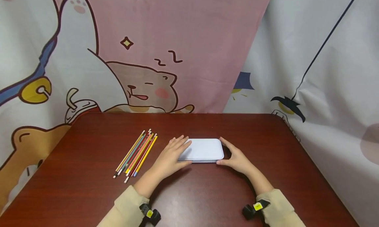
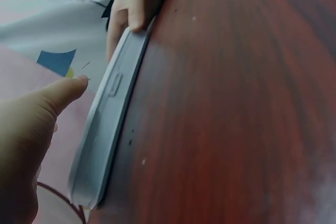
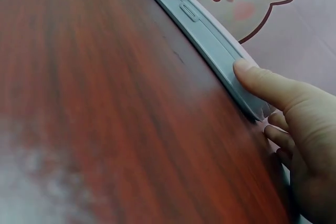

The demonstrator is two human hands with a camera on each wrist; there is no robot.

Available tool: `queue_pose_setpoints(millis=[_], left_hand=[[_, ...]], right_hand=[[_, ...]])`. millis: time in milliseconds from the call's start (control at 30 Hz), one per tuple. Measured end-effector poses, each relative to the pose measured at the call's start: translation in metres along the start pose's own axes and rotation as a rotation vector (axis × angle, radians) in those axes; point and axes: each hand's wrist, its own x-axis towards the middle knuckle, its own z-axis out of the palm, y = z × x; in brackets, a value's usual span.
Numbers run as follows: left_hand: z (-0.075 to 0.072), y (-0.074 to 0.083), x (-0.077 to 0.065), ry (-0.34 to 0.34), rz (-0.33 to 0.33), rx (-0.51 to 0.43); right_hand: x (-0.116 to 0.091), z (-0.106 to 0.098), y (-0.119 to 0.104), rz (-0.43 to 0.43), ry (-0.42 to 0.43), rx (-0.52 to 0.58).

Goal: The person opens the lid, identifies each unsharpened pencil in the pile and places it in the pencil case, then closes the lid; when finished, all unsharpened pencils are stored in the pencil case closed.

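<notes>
A flat, pale pencil case (image 1: 204, 149) lies closed on the table, with a small catch (image 3: 189, 12) in the middle of its front side. My right hand (image 1: 237, 157) holds its right end, the thumb (image 3: 257, 80) on the front side and the forefinger at the back corner. Over the left end spreads my left hand (image 1: 171, 156), fingers extended across the lid. In the left wrist view its thumb (image 2: 65, 94) stands out, apart from the case's front side. Left of that hand lies a loose bundle of colourful pencils (image 1: 137, 154), several with erasers.
The reddish-brown wooden table (image 1: 201, 194) reaches back to a hanging cloth (image 1: 204, 56) printed with cartoon animals. This cloth also closes off the right side. Each wrist wears a small black camera on a strap, over a beige sleeve (image 1: 127, 207).
</notes>
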Motion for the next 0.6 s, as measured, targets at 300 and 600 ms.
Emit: queue_pose_setpoints(millis=[300, 600], left_hand=[[0.013, 0.005, 0.009, -0.101, 0.049, 0.010], [0.021, 0.011, 0.012, -0.161, 0.082, 0.102]], right_hand=[[0.002, 0.000, -0.001, 0.011, -0.021, -0.066], [0.002, 0.000, -0.001, 0.002, -0.022, -0.058]])
